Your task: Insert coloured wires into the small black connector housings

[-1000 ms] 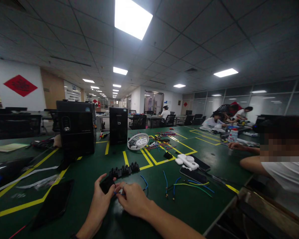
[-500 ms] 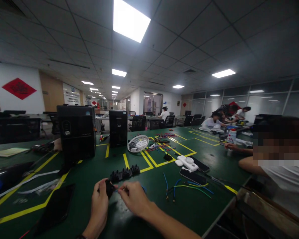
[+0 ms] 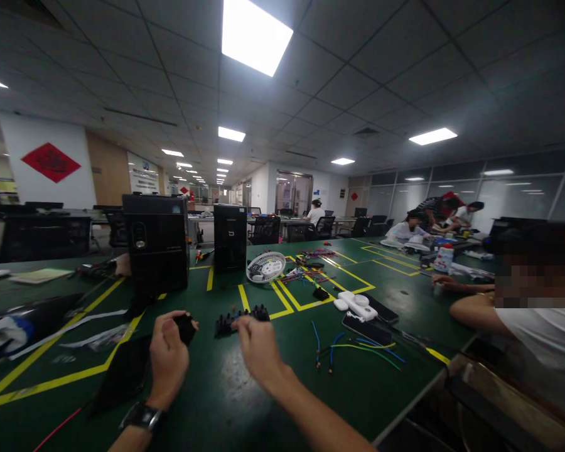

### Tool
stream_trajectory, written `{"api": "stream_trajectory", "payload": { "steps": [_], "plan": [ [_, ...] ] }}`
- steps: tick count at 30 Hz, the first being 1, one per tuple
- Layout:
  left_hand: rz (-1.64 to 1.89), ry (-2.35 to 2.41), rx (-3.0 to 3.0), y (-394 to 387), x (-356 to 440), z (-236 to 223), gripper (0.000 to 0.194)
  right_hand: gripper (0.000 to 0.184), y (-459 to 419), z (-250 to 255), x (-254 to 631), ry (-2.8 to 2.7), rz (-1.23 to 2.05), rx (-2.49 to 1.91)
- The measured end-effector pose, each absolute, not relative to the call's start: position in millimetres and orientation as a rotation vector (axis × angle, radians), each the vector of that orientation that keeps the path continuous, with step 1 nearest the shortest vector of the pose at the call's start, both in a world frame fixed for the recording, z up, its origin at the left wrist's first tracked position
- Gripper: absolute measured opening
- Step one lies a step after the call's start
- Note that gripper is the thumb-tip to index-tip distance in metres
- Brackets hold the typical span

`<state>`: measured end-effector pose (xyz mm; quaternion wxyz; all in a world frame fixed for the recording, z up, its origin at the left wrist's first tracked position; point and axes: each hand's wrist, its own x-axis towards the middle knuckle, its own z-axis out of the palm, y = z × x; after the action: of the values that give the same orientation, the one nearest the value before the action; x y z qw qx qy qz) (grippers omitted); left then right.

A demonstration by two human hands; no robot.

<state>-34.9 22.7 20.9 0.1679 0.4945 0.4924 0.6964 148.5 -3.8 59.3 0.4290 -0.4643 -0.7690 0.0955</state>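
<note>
The left hand [image 3: 169,359] is clamped on a small matte black block [image 3: 185,328], its fingers curled so far around it that only a dark, boxy end shows at the fingertips. A watch [image 3: 142,417] with a glossy dark face circles that wrist. The right hand [image 3: 262,353] has thumb and forefinger drawn together in front of a black toothed strip [image 3: 226,325]; whether they grip something thin or touch the strip, I cannot tell.

Clock hours run from the right hand, twelve being straight ahead. The left hand and its block lie at nine to ten o'clock. The strip, a row of stubby dark ridges, sits at eleven on the smooth green counter [image 3: 216,402], whose surface throws back a dull sheen. At three, slim flexible wires curve loosely: a blue wire [image 3: 317,342] with a brassy tip, and a longer yellow-green wire [image 3: 371,351] bowed in an arc. At two lies a rounded white plastic device [image 3: 356,305], beside a flat, glassy black slab [image 3: 367,331]. A shallow round white basket [image 3: 269,255] with lattice walls leans at twelve; at eleven stands a boxy black tower [image 3: 230,242]. Crinkled clear plastic [image 3: 108,338] lies toward nine.
</note>
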Motion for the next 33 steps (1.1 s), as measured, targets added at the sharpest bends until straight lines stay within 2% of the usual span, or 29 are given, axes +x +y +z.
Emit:
{"api": "stream_trajectory", "payload": {
  "steps": [3,9,14,16,20,24,27,30,33],
  "plan": [
    [1.92,1.456,1.465,22,-54,28,0.037,0.036,3,75,160,-1.728,0.259,-1.217],
    [2.283,1.283,1.257,28,-53,73,0.039,0.028,-37,26,131,-2.361,0.371,-0.953],
    [1.864,1.26,1.297,16,-19,87,0.047,0.072,-32,44,133,-2.061,0.23,-0.893],
    [1.702,1.259,1.201,11,-2,76,0.047,0.081,-18,56,146,-2.088,0.197,-0.794],
    [1.447,1.072,1.022,8,23,51,0.044,0.071,3,56,175,-2.123,0.25,-0.74],
    [1.128,0.987,1.09,5,36,37,0.048,0.082,1,49,199,-2.205,0.287,-0.755],
    [1.077,1.004,1.121,0,43,31,0.053,0.066,4,49,216,-2.319,0.297,-0.803],
    [1.101,1.237,1.39,-9,47,22,0.058,0.056,27,50,243,-2.304,0.213,-1.058],
    [0.996,1.382,1.961,-22,47,5,0.053,0.046,63,48,272,-2.251,0.108,-1.491]
  ]
}}
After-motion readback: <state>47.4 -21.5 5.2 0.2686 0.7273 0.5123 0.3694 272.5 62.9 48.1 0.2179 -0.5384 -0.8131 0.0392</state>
